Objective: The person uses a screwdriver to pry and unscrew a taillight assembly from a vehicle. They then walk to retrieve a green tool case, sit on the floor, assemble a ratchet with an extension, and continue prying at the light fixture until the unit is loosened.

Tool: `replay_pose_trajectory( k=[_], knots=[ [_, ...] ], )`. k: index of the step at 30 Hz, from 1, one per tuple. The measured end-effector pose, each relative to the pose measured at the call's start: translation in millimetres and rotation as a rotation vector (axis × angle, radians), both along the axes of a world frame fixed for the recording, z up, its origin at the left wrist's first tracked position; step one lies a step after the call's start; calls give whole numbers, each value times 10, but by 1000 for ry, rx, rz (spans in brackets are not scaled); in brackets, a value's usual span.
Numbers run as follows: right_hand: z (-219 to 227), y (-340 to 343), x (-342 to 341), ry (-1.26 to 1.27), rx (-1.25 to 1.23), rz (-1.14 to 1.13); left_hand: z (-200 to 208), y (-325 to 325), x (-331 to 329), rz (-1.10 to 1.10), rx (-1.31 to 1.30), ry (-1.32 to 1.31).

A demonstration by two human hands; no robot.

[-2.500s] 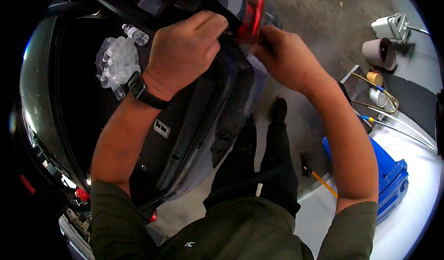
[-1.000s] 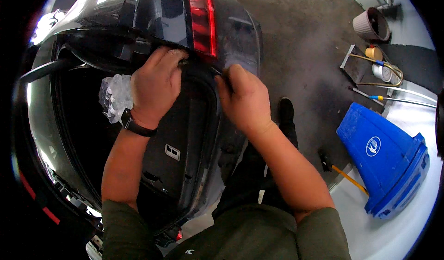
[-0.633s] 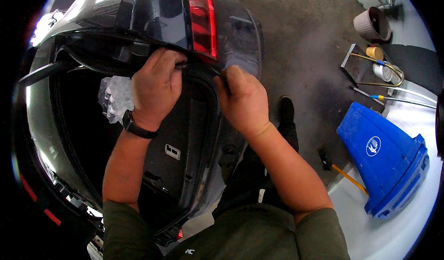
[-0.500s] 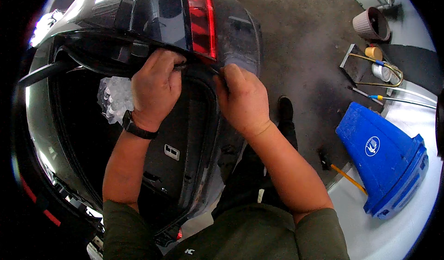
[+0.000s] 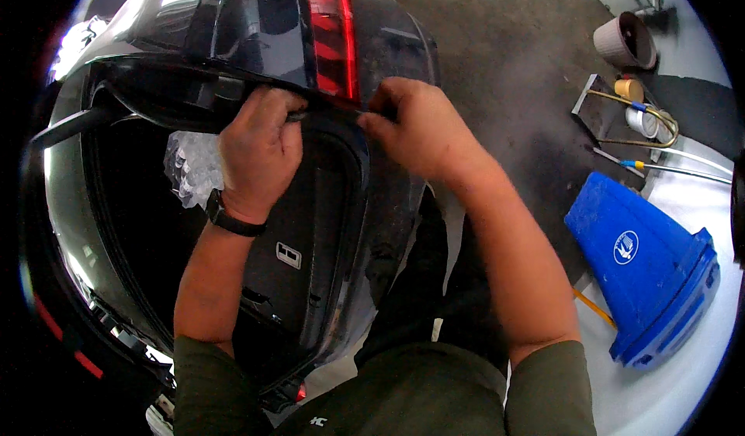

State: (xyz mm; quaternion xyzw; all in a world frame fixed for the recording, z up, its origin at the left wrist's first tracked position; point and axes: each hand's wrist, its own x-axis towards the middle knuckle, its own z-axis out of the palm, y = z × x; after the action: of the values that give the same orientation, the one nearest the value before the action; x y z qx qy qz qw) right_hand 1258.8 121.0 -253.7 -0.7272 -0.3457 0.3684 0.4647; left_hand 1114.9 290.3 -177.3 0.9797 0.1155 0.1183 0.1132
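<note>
A dark car stands with its boot open, a red tail light beside the opening. My left hand, with a black watch on the wrist, is closed at the upper rim of the boot opening. A bit of dark strip shows between its thumb and fingers. Just below the tail light, my right hand pinches at the corner of the rim. What lies between its fingertips is too small to make out. A black rubber-like seal runs along the boot's edge beneath both hands.
Crumpled clear plastic lies inside the boot, left of my left wrist. To the right, a blue bin stands by the white wall. Farther up are a broad scraper with a bent handle, a yellow tub and a ribbed basket.
My right hand has shifted slightly up, its wrist and forearm swinging right, and its thumb and fingertips now show at the rim. The left hand stays almost in place.
</note>
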Motion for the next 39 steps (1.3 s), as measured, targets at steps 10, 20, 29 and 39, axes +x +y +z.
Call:
replay_pose_trajectory(
  k=[10,20,29,39],
  knots=[
    [-102,-44,-507,-169,43,-233,34,-71,18,54,-12,19],
    [-250,-158,-827,-273,229,-399,-34,-18,-24,23,24,-12],
    [-214,-118,-787,-347,209,-377,-53,-25,-3,1,2,-31],
    [-146,-34,-702,-371,145,-305,-69,-47,1,26,-11,-42]
  ],
)
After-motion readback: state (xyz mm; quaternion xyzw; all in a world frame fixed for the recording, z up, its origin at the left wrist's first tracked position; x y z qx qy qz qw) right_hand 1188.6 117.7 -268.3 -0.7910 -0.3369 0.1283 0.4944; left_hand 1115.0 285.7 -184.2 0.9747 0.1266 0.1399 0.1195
